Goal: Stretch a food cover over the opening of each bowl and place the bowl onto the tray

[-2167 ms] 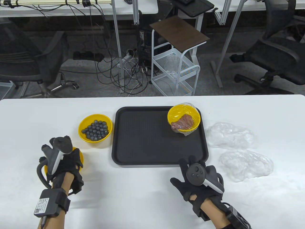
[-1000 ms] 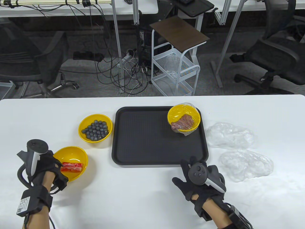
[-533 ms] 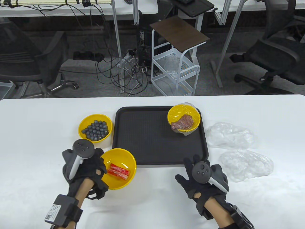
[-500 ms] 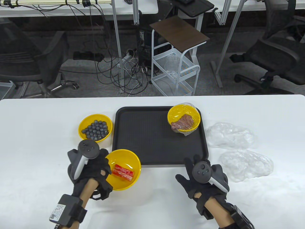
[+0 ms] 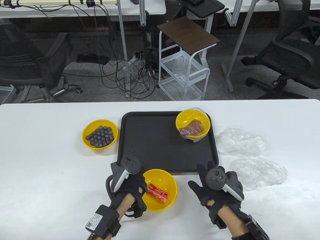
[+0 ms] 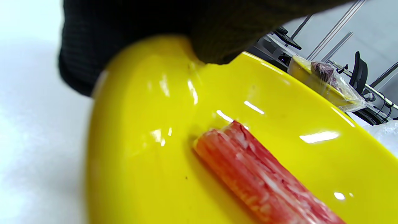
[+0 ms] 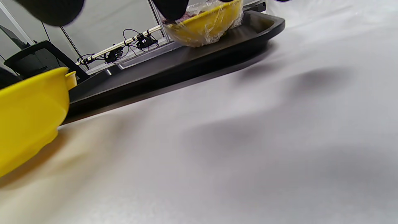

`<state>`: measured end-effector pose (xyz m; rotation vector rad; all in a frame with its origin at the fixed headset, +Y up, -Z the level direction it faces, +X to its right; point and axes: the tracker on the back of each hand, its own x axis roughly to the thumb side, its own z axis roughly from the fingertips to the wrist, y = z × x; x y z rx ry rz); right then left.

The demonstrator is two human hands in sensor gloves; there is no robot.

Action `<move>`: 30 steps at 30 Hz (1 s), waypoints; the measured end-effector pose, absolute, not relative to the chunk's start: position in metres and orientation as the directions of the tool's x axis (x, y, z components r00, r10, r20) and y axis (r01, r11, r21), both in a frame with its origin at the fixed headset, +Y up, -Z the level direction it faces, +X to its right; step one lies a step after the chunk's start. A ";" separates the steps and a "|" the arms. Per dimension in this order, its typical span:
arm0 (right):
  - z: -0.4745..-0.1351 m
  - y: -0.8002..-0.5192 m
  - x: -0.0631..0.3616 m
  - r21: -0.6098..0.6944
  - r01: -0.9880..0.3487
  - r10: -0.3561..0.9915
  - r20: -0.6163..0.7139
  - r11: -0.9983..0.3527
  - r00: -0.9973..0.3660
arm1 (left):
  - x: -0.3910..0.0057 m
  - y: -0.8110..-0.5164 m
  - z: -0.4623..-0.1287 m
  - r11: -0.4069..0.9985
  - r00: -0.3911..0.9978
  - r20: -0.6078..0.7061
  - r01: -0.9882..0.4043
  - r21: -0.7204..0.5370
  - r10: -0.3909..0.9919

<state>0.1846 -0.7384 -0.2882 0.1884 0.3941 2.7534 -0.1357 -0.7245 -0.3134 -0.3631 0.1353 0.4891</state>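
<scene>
My left hand [image 5: 133, 185] grips the left rim of a yellow bowl [image 5: 165, 178] holding red crab sticks [image 5: 157, 193], just in front of the black tray [image 5: 150, 140]. In the left wrist view my gloved fingers [image 6: 217, 40] curl over the bowl's rim [image 6: 149, 93] above a crab stick [image 6: 258, 174]. My right hand [image 5: 207, 186] lies open with fingers spread on the table by the tray's front right corner. A film-covered yellow bowl [image 5: 192, 123] stands in the tray's back right corner. An uncovered yellow bowl of dark berries [image 5: 100, 133] sits left of the tray.
Two crumpled clear food covers [image 5: 241, 141] [image 5: 257, 172] lie on the table right of the tray. In the right wrist view the crab stick bowl [image 7: 28, 118] is at the left, with the tray edge [image 7: 174, 74] behind it.
My left hand took the crab stick bowl from the table's left side and moved it right, to in front of the tray. The right hand shifted slightly right.
</scene>
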 end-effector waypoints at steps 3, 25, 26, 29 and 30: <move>-0.288 -0.738 0.184 0.297 -0.320 0.357 0.080 -0.900 -0.930 | -0.136 -0.728 -0.313 0.815 0.872 -0.217 -0.488 -0.313 0.439; -0.288 -0.738 0.185 0.269 -0.322 0.355 0.085 -0.908 -0.931 | -0.162 -0.716 -0.302 0.852 0.862 -0.053 -0.507 -0.127 0.505; -0.288 -0.737 0.186 0.263 -0.322 0.355 0.086 -0.909 -0.931 | -0.167 -0.717 -0.301 0.876 0.882 -0.051 -0.471 -0.109 0.468; -0.288 -0.736 0.187 0.237 -0.316 0.344 0.084 -0.919 -0.935 | -0.174 -0.726 -0.300 0.926 0.937 -0.072 -0.349 -0.144 0.342; -0.288 -0.735 0.188 0.231 -0.314 0.341 0.084 -0.921 -0.936 | -0.174 -0.728 -0.300 0.930 0.944 -0.080 -0.328 -0.167 0.319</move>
